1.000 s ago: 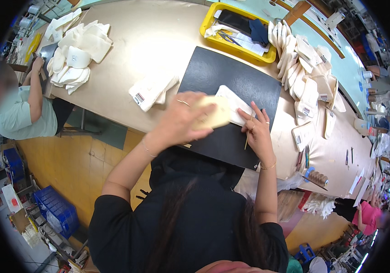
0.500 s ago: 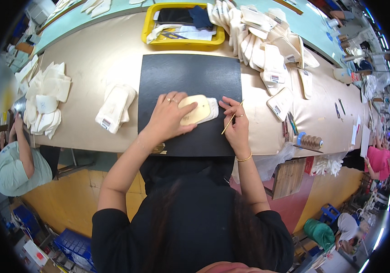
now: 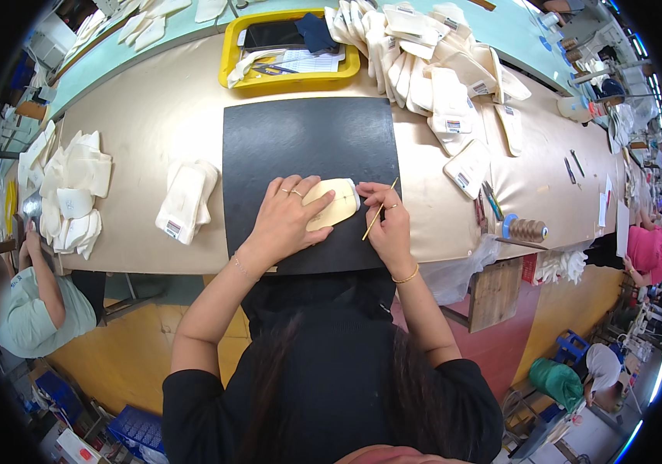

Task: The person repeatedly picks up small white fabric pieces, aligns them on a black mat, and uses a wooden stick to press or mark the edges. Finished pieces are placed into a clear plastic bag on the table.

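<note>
On the black mat [image 3: 300, 139], a flat cream template with rounded corners [image 3: 332, 207] lies over a white fabric piece [image 3: 355, 192], of which only a strip shows at the right end. My left hand [image 3: 288, 213] grips the template, with its thumb on top and the fingers along its far edge. A slim yellow stick, like a pen refill [image 3: 374, 220], is held between the fingers of my right hand [image 3: 389, 224]. The right fingertips are at the template's right end, by the white strip. Whether they touch it I cannot tell.
Stacked cream pads [image 3: 186, 199] lie left of the mat, with a larger pile [image 3: 76, 193] farther left. A yellow tray [image 3: 292, 80] and heaped pads [image 3: 443, 85] stand behind. To the right are a brown thread cone [image 3: 528, 230] and pens. A co-worker [image 3: 45, 305] sits at the left.
The template now covers more of the white piece, leaving a thinner strip at its right end. My right fingers have come closer to that end. The whole view has shifted slightly.
</note>
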Available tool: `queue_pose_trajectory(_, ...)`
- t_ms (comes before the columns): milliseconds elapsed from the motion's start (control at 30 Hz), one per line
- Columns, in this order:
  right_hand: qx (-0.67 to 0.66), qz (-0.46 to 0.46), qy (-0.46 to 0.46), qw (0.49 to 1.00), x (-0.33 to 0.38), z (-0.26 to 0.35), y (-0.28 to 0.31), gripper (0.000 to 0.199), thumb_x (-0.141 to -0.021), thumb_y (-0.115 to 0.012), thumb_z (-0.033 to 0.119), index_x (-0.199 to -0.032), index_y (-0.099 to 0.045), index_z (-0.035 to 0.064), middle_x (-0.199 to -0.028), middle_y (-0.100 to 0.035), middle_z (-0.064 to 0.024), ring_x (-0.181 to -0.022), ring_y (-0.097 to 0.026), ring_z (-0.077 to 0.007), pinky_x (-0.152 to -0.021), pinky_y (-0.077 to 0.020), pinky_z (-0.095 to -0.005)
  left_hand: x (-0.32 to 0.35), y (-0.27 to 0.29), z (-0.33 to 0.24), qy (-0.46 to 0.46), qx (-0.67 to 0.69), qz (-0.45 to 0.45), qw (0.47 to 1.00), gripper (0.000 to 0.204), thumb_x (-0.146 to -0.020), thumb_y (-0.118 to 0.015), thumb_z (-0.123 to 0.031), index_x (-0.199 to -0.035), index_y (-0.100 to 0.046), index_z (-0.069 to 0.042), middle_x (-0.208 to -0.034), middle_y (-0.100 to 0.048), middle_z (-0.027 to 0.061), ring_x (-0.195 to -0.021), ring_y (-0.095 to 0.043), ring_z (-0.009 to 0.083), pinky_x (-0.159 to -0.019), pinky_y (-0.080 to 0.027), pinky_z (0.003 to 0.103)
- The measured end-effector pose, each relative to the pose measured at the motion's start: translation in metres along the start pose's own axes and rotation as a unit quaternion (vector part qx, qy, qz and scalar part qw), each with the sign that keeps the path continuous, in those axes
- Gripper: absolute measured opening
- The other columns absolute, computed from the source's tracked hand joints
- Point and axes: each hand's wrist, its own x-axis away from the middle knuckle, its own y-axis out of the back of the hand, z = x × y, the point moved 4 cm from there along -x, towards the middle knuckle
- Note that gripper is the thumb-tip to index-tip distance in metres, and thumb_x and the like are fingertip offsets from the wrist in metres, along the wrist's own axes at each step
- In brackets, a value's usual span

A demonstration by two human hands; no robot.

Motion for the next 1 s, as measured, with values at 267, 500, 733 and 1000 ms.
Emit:
queue_pose_trajectory(267,0.005,-0.034,-0.025,0.999,-0.006,0.009,0.005,0.019,-0.104,-0.054,0.007,-0.119,-0.063,-0.0006,-0.107,-0.069,-0.0165,-0.096,-0.071,-0.0238,-0.084,-0.0538,-0.0327,-0.001,0.002,-0.004,0.011,-0.007,0.003,1.000,0.055,-0.074,-0.082,-0.034,-0.125,-0.070,-0.018,-0.132,-0.059,0.0121,-0.119,-0.054,0.0316,-0.105,-0.040,0.046)
queue_pose_trajectory(500,0.093,0.041,-0.032,0.994,-0.025,0.026,-0.001,0.016,-0.101,-0.064,0.015,-0.100,-0.067,-0.0005,-0.087,-0.069,-0.0130,-0.072,-0.065,-0.0209,-0.067,-0.0505,-0.0334,-0.002,0.004,-0.007,0.026,-0.020,0.024,0.999,0.054,-0.075,-0.081,-0.033,-0.125,-0.070,-0.016,-0.133,-0.059,0.0130,-0.120,-0.054,0.0316,-0.107,-0.039,0.047)
queue_pose_trajectory(733,0.173,0.078,0.000,0.982,-0.038,0.035,-0.007,0.018,-0.096,-0.069,0.017,-0.091,-0.066,0.0002,-0.079,-0.068,-0.0154,-0.070,-0.065,-0.0293,-0.065,-0.0506,-0.0368,-0.001,0.002,-0.009,0.033,-0.026,0.020,0.999,0.053,-0.075,-0.081,-0.032,-0.125,-0.070,-0.016,-0.133,-0.059,0.0130,-0.120,-0.053,0.0318,-0.109,-0.038,0.047)
queue_pose_trajectory(1000,0.253,0.152,0.104,0.950,-0.039,0.043,-0.010,0.012,-0.092,-0.069,0.016,-0.088,-0.064,0.0051,-0.082,-0.064,-0.0080,-0.079,-0.062,-0.0275,-0.071,-0.0509,-0.0389,-0.002,0.001,-0.009,0.033,-0.030,0.025,0.999,0.051,-0.075,-0.082,-0.032,-0.122,-0.070,-0.016,-0.133,-0.059,0.0129,-0.121,-0.053,0.0314,-0.109,-0.038,0.047)
